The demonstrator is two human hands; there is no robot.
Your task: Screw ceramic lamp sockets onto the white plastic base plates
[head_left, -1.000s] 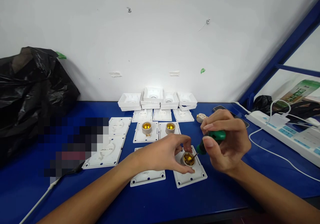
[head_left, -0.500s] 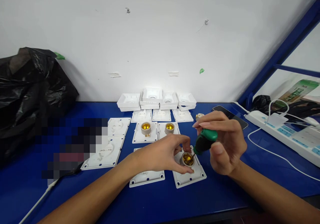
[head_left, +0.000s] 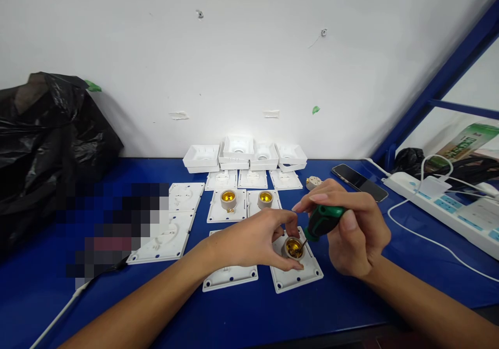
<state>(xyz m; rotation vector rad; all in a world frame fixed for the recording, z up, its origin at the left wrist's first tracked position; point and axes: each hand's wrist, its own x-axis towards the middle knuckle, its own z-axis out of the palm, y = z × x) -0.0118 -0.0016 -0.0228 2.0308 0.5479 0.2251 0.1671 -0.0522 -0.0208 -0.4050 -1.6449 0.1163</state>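
Observation:
Between the thumb and fingers of my left hand [head_left: 268,237] is a round lamp socket [head_left: 294,248] with a brass-coloured inside. The socket sits on a square white base plate [head_left: 298,280]. My right hand [head_left: 354,229] grips a short screwdriver [head_left: 325,221] with a green and black handle. Its shaft slants down into the socket; the tip is hard to make out. Partly under my left wrist lies another white plate [head_left: 230,280]. Farther back, two plates carry lamp sockets, one at the left [head_left: 228,199] and one at the right [head_left: 265,199].
White square housings [head_left: 239,149] are stacked against the wall. More white plates [head_left: 171,234] lie at the left. A loose socket [head_left: 314,182], a phone [head_left: 359,181] and a power strip [head_left: 448,208] with white cables are on the right. A black plastic bag [head_left: 54,146] stands at the left.
My right hand has shifted slightly to the right, and the screwdriver handle has tipped lower and more sideways. The loose socket behind is now more visible. My left hand keeps its grip.

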